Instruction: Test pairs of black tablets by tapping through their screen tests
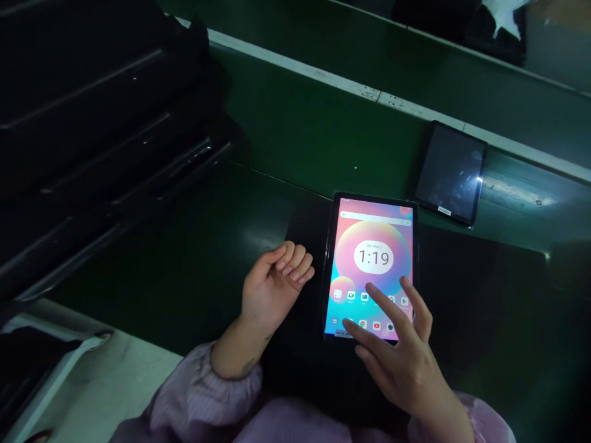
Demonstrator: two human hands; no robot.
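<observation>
A lit tablet [373,221] lies face up on a dark mat in front of me, its home screen showing a clock at 1:19 and rows of app icons. Over the lower part of that screen is my right hand [406,357], fingers spread, covering some icons; whether a fingertip touches the glass I cannot tell. My left hand [274,286] rests to the left of the tablet, fingers curled into a loose fist, with nothing visible in it. A second tablet [450,172], its screen dark, lies farther back to the right with a small white label at its lower edge.
Stacked black trays [115,135] fill the left side of the green table [295,123]. A pale strip [323,75] runs across the table behind the tablets. The dark mat [480,289] extends to the right. At the far top right is a black object with white material [505,15].
</observation>
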